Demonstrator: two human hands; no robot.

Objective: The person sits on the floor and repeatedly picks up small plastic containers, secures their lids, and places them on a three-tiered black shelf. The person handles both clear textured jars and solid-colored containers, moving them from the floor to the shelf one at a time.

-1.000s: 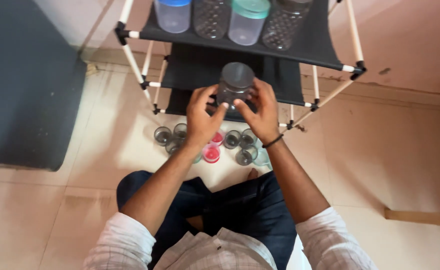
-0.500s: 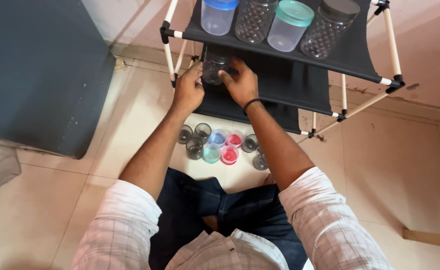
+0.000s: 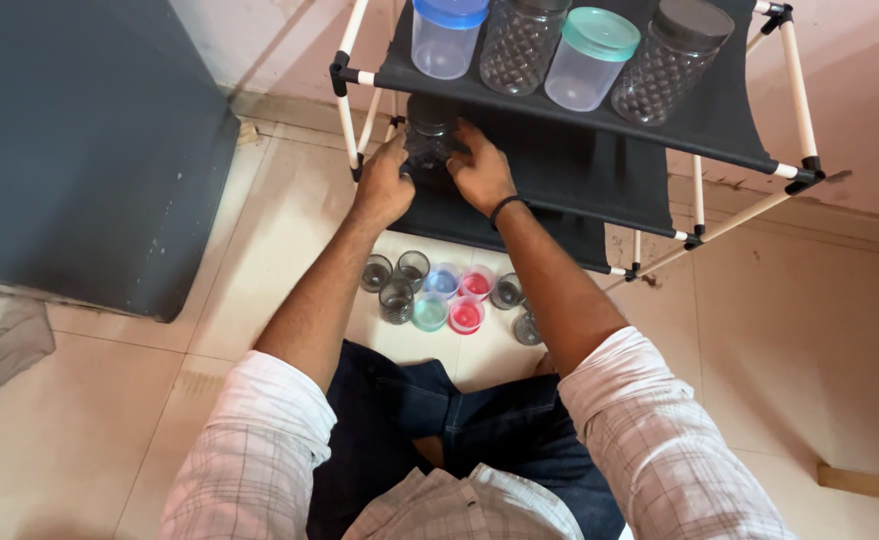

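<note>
Jar [image 3: 430, 140] moved onto middle shelf [image 3: 560, 170] | left hand [image 3: 385, 185]; right hand [image 3: 480, 170]: each grip clasps jar sides

Both arms reach forward, left hand [image 3: 385, 185] and right hand [image 3: 480, 172] cupped inward.

- We see four jars on the top shelf at 12 o'clock: blue-lidded clear jar [image 3: 443, 35], dark-lidded textured jar [image 3: 522, 45], teal-lidded clear jar [image 3: 587, 58], second dark-lidded textured jar [image 3: 672, 57].
- Rack [image 3: 740, 120] of black fabric shelves on white tubes, upper right.
- Cluster of small cups [image 3: 450, 295] on the floor at centre, some clear, one blue, one teal, two pink-red.
- Dark grey cabinet [image 3: 80, 150] at 10 o'clock.
- Grey cloth [image 3: 0, 345] at 8 o'clock.
- Wooden strip [image 3: 870, 482] at 4 o'clock on beige tiled floor [image 3: 810, 340].
</note>
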